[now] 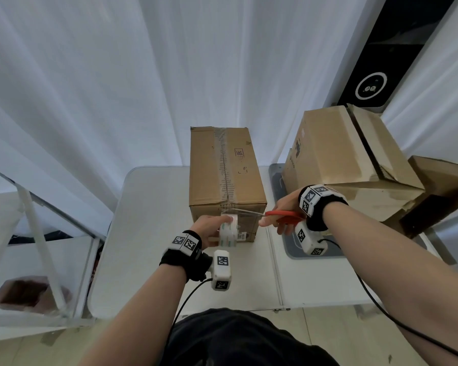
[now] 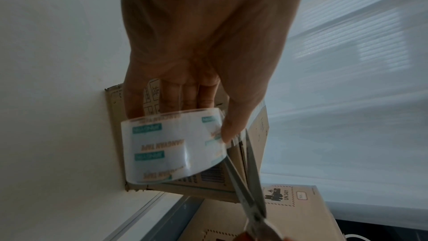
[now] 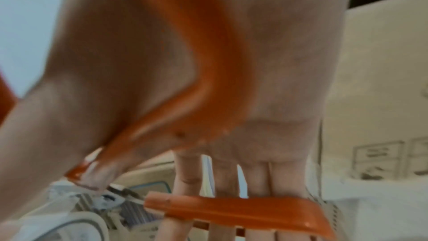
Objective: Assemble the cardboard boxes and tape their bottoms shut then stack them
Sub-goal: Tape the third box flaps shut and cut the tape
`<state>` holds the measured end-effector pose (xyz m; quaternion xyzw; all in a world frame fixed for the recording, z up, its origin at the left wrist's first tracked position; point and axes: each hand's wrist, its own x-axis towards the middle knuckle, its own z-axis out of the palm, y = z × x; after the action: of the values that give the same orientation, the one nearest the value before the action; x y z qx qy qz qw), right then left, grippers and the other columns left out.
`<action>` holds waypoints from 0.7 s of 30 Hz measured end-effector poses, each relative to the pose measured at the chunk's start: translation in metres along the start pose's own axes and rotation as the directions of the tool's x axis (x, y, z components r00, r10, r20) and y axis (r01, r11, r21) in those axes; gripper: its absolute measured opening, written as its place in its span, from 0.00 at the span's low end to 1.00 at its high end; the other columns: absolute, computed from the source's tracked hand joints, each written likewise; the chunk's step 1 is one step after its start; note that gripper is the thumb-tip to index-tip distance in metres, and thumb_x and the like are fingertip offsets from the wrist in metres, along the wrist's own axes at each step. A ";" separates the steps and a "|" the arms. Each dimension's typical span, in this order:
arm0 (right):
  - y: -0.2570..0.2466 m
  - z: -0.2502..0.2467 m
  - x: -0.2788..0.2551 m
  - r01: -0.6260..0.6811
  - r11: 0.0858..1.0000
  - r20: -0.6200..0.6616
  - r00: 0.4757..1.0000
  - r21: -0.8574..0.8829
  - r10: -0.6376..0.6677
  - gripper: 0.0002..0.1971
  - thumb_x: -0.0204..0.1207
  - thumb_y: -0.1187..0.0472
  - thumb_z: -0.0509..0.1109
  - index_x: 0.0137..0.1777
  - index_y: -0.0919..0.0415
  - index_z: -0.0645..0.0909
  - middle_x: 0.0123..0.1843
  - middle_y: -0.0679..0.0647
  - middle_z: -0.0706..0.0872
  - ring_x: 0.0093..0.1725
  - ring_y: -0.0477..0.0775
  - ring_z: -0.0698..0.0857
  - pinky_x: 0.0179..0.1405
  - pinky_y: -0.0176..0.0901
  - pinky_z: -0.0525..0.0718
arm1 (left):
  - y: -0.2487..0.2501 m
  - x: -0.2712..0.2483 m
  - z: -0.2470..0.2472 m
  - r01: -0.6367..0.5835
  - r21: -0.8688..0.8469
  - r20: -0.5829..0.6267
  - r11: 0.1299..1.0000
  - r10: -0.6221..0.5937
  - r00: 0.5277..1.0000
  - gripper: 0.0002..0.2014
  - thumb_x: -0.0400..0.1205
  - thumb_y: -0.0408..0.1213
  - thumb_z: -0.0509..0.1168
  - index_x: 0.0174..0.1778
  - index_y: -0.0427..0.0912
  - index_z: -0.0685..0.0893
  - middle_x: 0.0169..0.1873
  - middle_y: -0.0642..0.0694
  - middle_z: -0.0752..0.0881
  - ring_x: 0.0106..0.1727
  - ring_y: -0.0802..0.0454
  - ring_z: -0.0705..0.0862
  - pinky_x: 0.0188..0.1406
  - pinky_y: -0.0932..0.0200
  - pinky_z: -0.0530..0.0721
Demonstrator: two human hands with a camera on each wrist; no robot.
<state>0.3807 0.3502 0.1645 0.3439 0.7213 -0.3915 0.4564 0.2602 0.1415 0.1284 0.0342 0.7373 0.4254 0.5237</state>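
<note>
Cardboard, brown and corrugated, forms the upright rectangular box standing at the centre of the white folding tabletop, its taped seam facing up. A strip of clear packing tape runs along that seam and over the near top edge, stretched to the clear printed tape roll that my left hand holds against the near face, fingers through the core and thumb on the outer wrap. My right hand, at 3 o'clock of the roll, grips the red-handled steel scissors, fingers curled through the loops. The left wrist view shows the blades parted around the taut tape just beside my thumb.

Assessment: the step in hand is severing the tape. To do it well I should keep the roll pulled toward 6 o'clock so the strip stays tight, close the blades squarely across its full width, and keep my left thumb clear of the edges. The cut belongs close to the roll, leaving a tail long enough to press flat onto the near face. Risk noted: slack tape may fold on itself or stick to the blades.

A second brown cardboard box, its top flaps not lying flat, sits at 2 o'clock.
</note>
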 end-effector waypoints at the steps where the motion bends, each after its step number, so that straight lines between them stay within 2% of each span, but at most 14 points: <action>1: 0.004 0.004 0.001 -0.008 1.000 -0.022 1.000 -0.008 0.008 0.41 0.62 0.36 0.82 0.65 0.67 0.80 0.57 0.59 0.90 0.55 0.55 0.90 0.66 0.54 0.86 | 0.000 -0.001 0.000 0.000 0.003 -0.001 1.000 0.000 1.000 0.10 0.82 0.39 0.71 0.54 0.37 0.84 0.40 0.43 0.86 0.39 0.49 0.86 0.32 0.58 0.82; 2: 0.008 0.008 0.003 -0.014 1.000 -0.039 0.999 -0.021 0.014 0.36 0.65 0.40 0.83 0.63 0.67 0.82 0.53 0.57 0.91 0.52 0.54 0.91 0.64 0.53 0.87 | 0.000 -0.001 0.000 0.000 0.003 -0.002 1.000 0.000 1.000 0.11 0.82 0.39 0.71 0.55 0.36 0.84 0.40 0.43 0.87 0.39 0.49 0.86 0.33 0.57 0.83; 4: 0.017 0.016 0.008 -0.039 0.996 -0.065 0.997 -0.077 0.034 0.31 0.62 0.43 0.86 0.57 0.64 0.86 0.46 0.53 0.93 0.46 0.52 0.91 0.64 0.54 0.87 | 0.000 -0.001 -0.001 -0.004 0.000 -0.005 1.000 0.004 1.000 0.13 0.82 0.39 0.72 0.57 0.35 0.84 0.39 0.43 0.87 0.39 0.49 0.86 0.34 0.57 0.83; 6: 0.026 0.027 0.014 -0.061 0.989 -0.067 0.996 -0.135 0.052 0.19 0.64 0.49 0.86 0.48 0.61 0.88 0.37 0.49 0.92 0.38 0.50 0.89 0.61 0.50 0.87 | 0.000 -0.001 -0.001 -0.008 -0.008 -0.010 1.000 0.008 1.000 0.15 0.81 0.39 0.72 0.60 0.34 0.84 0.40 0.43 0.87 0.40 0.48 0.86 0.35 0.57 0.83; 8: 0.034 0.041 0.022 -0.090 0.983 -0.071 0.994 -0.160 0.080 0.13 0.67 0.53 0.85 0.45 0.59 0.89 0.37 0.49 0.91 0.37 0.50 0.88 0.59 0.49 0.88 | -0.001 0.001 -0.001 -0.008 -0.014 -0.012 1.000 0.008 1.000 0.16 0.81 0.39 0.72 0.61 0.34 0.84 0.42 0.42 0.87 0.42 0.47 0.86 0.36 0.56 0.83; 10: 0.039 0.058 0.032 -0.120 0.970 -0.140 0.986 -0.211 0.092 0.13 0.69 0.50 0.83 0.47 0.57 0.90 0.41 0.50 0.91 0.41 0.52 0.86 0.52 0.45 0.87 | -0.002 0.002 0.000 -0.006 -0.022 -0.010 1.000 0.005 1.000 0.17 0.81 0.39 0.72 0.62 0.34 0.84 0.45 0.40 0.87 0.44 0.46 0.86 0.37 0.55 0.84; 12: 0.046 0.074 0.050 -0.137 0.959 -0.220 0.972 -0.247 0.083 0.20 0.72 0.48 0.79 0.60 0.57 0.87 0.57 0.50 0.89 0.50 0.53 0.84 0.50 0.43 0.83 | -0.004 0.004 0.001 -0.003 -0.031 -0.008 1.000 0.003 1.000 0.16 0.81 0.39 0.72 0.61 0.34 0.84 0.47 0.40 0.87 0.45 0.46 0.86 0.38 0.55 0.84; 14: 0.061 0.085 0.086 -0.162 0.948 -0.244 0.965 -0.273 0.095 0.34 0.62 0.44 0.82 0.67 0.57 0.81 0.68 0.50 0.84 0.56 0.55 0.84 0.56 0.45 0.82 | -0.006 0.008 0.002 -0.002 -0.038 -0.011 0.999 0.002 1.000 0.17 0.81 0.40 0.73 0.61 0.35 0.84 0.50 0.39 0.88 0.48 0.44 0.87 0.43 0.54 0.86; 16: 0.085 0.096 0.139 -0.184 0.949 -0.300 0.948 -0.258 0.102 0.44 0.49 0.41 0.81 0.69 0.53 0.78 0.67 0.52 0.84 0.58 0.59 0.84 0.59 0.52 0.85 | -0.007 0.011 0.002 0.002 -0.040 -0.011 0.999 -0.003 1.000 0.17 0.80 0.41 0.73 0.60 0.36 0.85 0.55 0.36 0.89 0.53 0.42 0.87 0.52 0.50 0.86; 17: 0.088 0.103 0.145 -0.188 0.946 -0.322 0.942 -0.266 0.097 0.46 0.49 0.42 0.82 0.72 0.52 0.77 0.67 0.54 0.82 0.61 0.61 0.83 0.60 0.55 0.85 | -0.008 0.012 0.002 0.006 -0.040 -0.010 0.999 -0.006 1.000 0.16 0.80 0.42 0.73 0.60 0.36 0.85 0.57 0.36 0.89 0.54 0.42 0.87 0.54 0.49 0.85; 19: 0.082 0.121 0.134 -0.220 0.934 -0.366 0.924 -0.282 0.108 0.43 0.61 0.45 0.82 0.76 0.55 0.72 0.73 0.59 0.74 0.72 0.65 0.77 0.67 0.57 0.81 | -0.007 0.012 0.002 0.010 -0.039 -0.010 0.999 -0.011 1.000 0.16 0.80 0.42 0.73 0.59 0.37 0.85 0.58 0.36 0.88 0.55 0.42 0.87 0.55 0.50 0.84; 21: 0.082 0.135 0.129 -0.252 0.914 -0.399 0.910 -0.318 0.113 0.38 0.73 0.46 0.76 0.80 0.58 0.68 0.79 0.61 0.68 0.78 0.67 0.71 0.74 0.58 0.75 | -0.007 0.012 0.002 0.013 -0.035 -0.009 0.999 -0.014 1.000 0.15 0.81 0.42 0.73 0.59 0.37 0.85 0.58 0.36 0.88 0.58 0.42 0.87 0.54 0.51 0.84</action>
<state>0.4580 0.2866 -0.0133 0.3885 0.8182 -0.1339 0.4020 0.2590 0.1442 0.1152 0.0182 0.7324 0.4347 0.5237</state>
